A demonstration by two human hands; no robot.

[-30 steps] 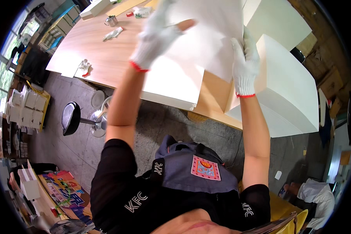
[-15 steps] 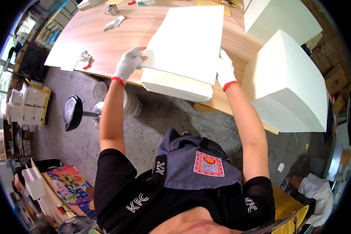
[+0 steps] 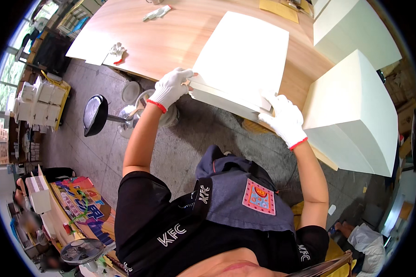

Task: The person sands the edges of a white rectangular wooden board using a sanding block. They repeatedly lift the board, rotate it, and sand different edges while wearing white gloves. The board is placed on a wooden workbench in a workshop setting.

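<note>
A stack of large white paper sheets (image 3: 240, 60) lies on the wooden table, its cut edges facing me. My left hand (image 3: 173, 87), in a white knitted glove with bare thumb and index tips, pinches the paper at the near left corner. At the near right corner, my gloved right hand (image 3: 285, 119) has its fingers apart, thumb toward the stack's front face and fingertips against the corner. Both gloves have red cuffs.
Tall white paper stacks (image 3: 356, 106) stand on the table's right side. Loose gloves (image 3: 157, 13) and a crumpled glove (image 3: 118, 51) lie to the left. Below the table edge are a black stool (image 3: 95, 115) and white buckets (image 3: 131, 92). A fan (image 3: 83, 251) stands lower left.
The top sheet's raised near edge has come down onto the stack. My right hand has moved from the right side to the near right corner, fingers spreading. The view has shifted.
</note>
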